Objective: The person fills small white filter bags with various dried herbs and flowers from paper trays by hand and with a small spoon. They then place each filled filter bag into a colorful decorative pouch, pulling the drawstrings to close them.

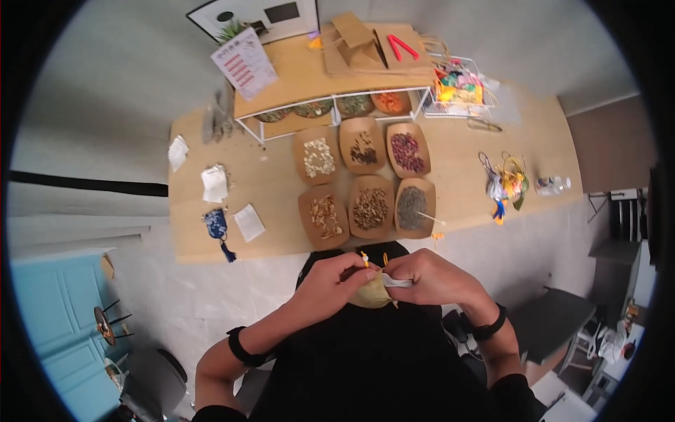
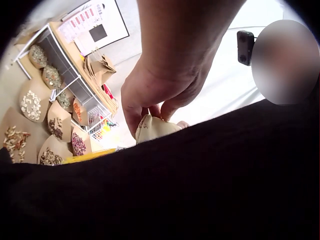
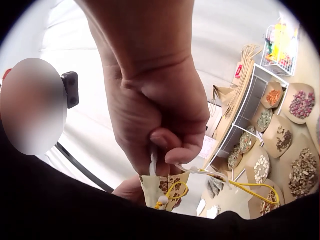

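Observation:
Close to the person's body, the left hand [image 1: 329,280] grips a small pale-yellow fabric pouch [image 1: 371,297]. At the pouch's mouth the right hand [image 1: 437,278] pinches a white, soft-looking packet [image 1: 398,282], part of which runs down into the opening. In the right wrist view, a brown pattern shows on the pouch, and a yellow drawstring [image 3: 250,188] with a white bead [image 3: 163,199] hangs at its rim. The left wrist view shows the left fingers closed about the pouch's edge, its lower part hidden by black clothing.
Several brown paper trays with dried herbs, such as one of dark red buds [image 1: 409,151], stand on the table [image 1: 457,183]. White sachets [image 1: 249,223] and a blue tasselled pouch [image 1: 216,223] lie left; tasselled pouches [image 1: 508,179] and a plastic bottle [image 1: 553,186] lie right. Behind is a shelf [image 1: 295,70].

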A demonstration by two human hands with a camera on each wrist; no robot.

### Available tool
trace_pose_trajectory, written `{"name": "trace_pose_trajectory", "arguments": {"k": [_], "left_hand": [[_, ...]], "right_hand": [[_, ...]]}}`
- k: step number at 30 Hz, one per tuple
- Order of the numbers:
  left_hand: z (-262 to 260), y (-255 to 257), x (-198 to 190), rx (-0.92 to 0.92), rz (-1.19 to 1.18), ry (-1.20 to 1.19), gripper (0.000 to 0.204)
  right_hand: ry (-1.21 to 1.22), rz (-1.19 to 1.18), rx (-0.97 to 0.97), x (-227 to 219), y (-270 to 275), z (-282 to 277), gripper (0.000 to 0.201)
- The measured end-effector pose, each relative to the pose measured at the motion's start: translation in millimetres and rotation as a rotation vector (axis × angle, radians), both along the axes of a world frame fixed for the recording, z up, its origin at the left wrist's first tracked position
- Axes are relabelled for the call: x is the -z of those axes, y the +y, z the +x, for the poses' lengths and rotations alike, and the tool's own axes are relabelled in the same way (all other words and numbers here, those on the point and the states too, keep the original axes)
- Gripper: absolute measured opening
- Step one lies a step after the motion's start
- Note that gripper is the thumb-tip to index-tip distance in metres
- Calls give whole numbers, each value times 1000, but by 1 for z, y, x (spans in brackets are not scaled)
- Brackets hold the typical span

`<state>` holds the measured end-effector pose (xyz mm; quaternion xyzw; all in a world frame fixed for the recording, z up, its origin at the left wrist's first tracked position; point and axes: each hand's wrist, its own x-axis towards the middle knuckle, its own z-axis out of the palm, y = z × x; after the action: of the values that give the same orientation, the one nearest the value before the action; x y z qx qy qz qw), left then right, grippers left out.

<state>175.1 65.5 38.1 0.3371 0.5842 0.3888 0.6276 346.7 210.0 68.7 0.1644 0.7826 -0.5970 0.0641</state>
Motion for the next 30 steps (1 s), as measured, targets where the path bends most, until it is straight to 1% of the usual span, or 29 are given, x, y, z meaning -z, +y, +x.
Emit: {"name": "trace_pose_trajectory", "arguments": {"k": [2,3,5,6,8,9,10,11,12,14,15,16,17,18,19,21,22,23,24,25,26,27,28,30], "left_hand": [[0,1,-4,23,-33,62,17],[2,1,-2,31,-38,54,17],[5,2,2,-37,10,95,16],[8,0,5,-33,6,91,16],[12,-3,13,-119,48,143,21],[13,-2,13,-111,45,141,21],[13,0,12,-160,67,113,21],[13,1,12,-212,91,86,21],[12,1,13,-210,91,86,21],[8,-1,16,-192,80,-36,22],[3,0,13,-194,79,-36,22],[-3,1,8,-66,45,2,22],[-6,2,6,62,12,40,22],[-7,1,6,61,12,39,22],[-6,-1,5,48,10,68,21],[-6,-2,7,35,6,97,21],[-6,-4,10,-12,15,131,21],[-4,-6,14,-60,23,164,21],[-3,-7,17,-63,17,162,21],[-2,-7,20,-103,5,131,20],[-1,-7,21,-143,-5,101,20],[-1,-6,21,-143,-6,101,20],[0,-6,21,-150,5,89,20],[1,-4,19,-154,15,76,21]], "right_hand": [[-25,-10,8,4,-4,1,14],[-40,-18,-1,6,-7,1,13],[-39,-21,32,8,-11,1,12],[-33,-21,62,9,-13,1,12],[-1,-5,96,14,-18,-1,12],[32,11,127,16,-21,-1,12],[29,7,134,18,-24,-2,12],[10,-40,184,20,-26,-3,13],[-8,-85,231,21,-27,-4,13],[-48,-104,222,15,-23,-2,13],[-88,-124,214,13,-21,-1,14],[-90,-126,213,14,-21,-1,14],[-64,-101,153,15,-21,0,15],[-39,-76,94,16,-21,0,16],[-39,-75,93,16,-22,-1,16],[-25,-50,177,17,-27,-2,19],[-26,-55,175,15,-29,-2,19],[-63,-98,253,11,-30,0,19],[-101,-139,332,10,-32,2,21],[-104,-144,330,10,-34,5,21],[-55,-170,356,11,-35,8,22],[-4,-195,383,11,-35,9,23],[-4,-194,384,12,-37,9,23],[54,-343,522,16,-40,7,19]]}}
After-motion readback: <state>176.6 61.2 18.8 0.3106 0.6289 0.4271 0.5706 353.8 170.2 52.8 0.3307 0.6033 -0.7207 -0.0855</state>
